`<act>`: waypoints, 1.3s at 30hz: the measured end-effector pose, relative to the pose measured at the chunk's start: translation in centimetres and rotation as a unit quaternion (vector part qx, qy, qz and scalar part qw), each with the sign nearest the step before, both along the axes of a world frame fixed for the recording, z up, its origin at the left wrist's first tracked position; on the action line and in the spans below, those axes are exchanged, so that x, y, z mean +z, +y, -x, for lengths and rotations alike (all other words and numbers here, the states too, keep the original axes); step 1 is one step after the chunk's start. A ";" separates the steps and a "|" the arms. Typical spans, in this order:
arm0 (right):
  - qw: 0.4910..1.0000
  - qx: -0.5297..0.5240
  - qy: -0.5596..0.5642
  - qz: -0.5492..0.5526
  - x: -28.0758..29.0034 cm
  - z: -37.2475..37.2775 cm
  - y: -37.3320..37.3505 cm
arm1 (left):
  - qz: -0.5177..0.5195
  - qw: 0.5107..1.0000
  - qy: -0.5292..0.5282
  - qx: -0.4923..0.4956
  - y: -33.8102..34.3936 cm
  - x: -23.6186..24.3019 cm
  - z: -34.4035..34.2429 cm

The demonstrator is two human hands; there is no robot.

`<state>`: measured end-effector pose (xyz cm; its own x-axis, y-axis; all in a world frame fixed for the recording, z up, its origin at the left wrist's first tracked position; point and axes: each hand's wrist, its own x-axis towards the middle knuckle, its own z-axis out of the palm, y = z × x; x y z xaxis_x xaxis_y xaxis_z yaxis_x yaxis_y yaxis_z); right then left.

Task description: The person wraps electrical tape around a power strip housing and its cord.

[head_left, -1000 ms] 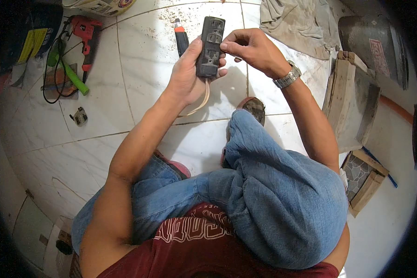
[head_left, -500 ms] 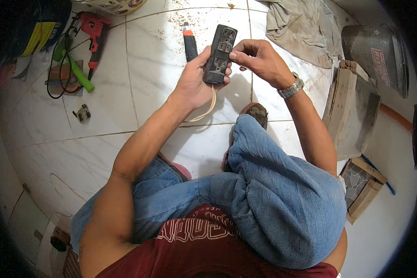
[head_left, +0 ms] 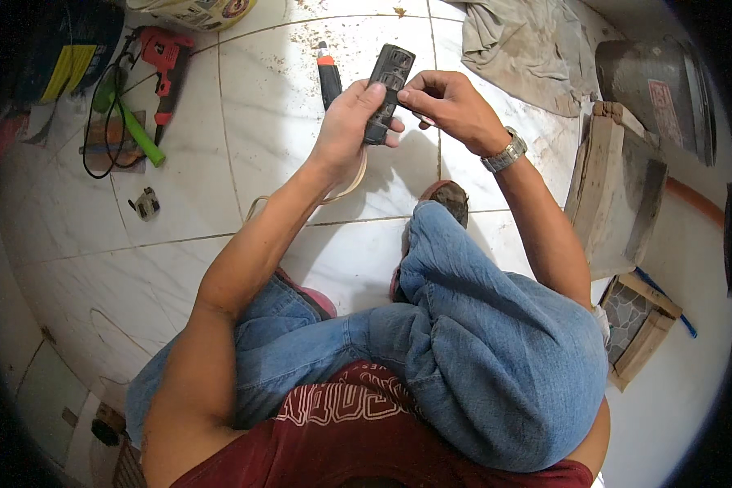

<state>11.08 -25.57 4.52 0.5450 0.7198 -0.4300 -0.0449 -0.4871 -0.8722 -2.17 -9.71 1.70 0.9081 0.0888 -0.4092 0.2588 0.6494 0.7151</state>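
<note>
A black power strip (head_left: 394,67) with several outlets in its face rests in my left hand (head_left: 346,122). The thumb lies across the front and the fingers curl behind to the right edge. From its lower end a pale cord (head_left: 351,185) hangs down and loops past my left forearm. My right hand (head_left: 455,106) has thumb and forefinger pinched together at the strip's right edge; whatever is between them is too small to make out. Just beyond my left hand, a tool with a black handle and orange collar (head_left: 328,77) lies on the tiles.
Left on the tiled floor are a red power tool (head_left: 164,69) with a black cord, a bright green handle (head_left: 144,138) and a small pale part (head_left: 145,203). A grey cloth (head_left: 529,53) lies far right, near a wooden box (head_left: 618,191) and a dark container (head_left: 655,98).
My left thumb has moved from the strip's side onto its face, and the strip has turned a little. The cord loop has shifted left. My right hand stays pinched at the edge.
</note>
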 end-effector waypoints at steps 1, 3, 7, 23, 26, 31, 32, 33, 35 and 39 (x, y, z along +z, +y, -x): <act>1.000 0.004 -0.001 0.003 0.3 0.1 0.3 | -0.082 0.997 0.007 -0.001 -0.1 0.0 -0.1; 1.000 0.007 -0.001 0.004 0.7 0.2 0.7 | -0.119 0.993 0.007 -0.005 0.3 -0.2 0.1; 1.000 0.005 0.023 -0.015 0.6 0.3 0.7 | -0.145 0.989 0.023 -0.002 0.3 -0.2 0.2; 0.995 0.080 -0.031 0.043 2.0 -1.1 1.3 | -0.055 0.995 0.049 0.067 0.0 -0.5 -0.4; 0.996 0.079 -0.022 0.035 1.8 -1.2 1.4 | -0.033 0.993 0.055 0.097 0.2 -0.1 -0.3; 0.996 0.081 -0.037 0.028 2.1 -1.5 1.7 | 0.037 0.993 0.023 0.109 0.8 0.0 -0.2; 0.997 0.073 -0.028 0.013 1.8 -1.5 1.8 | 0.036 0.993 0.023 0.108 0.9 0.1 -0.2; 0.998 0.064 -0.018 -0.001 1.7 -1.5 1.8 | 0.043 0.993 0.020 0.108 0.9 0.2 -0.1; 0.998 0.063 -0.013 -0.004 1.7 -1.5 1.8 | 0.051 0.993 0.019 0.108 0.8 0.4 0.1; 0.998 0.050 0.005 -0.028 1.4 -1.3 1.9 | 0.103 0.987 0.005 0.120 0.7 0.5 0.0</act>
<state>12.39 -23.70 5.93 0.4646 0.7940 -0.3920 -0.0072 -0.4393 -0.8983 -2.19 -8.99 2.19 0.8669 0.2143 -0.4501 0.0868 0.8242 0.5596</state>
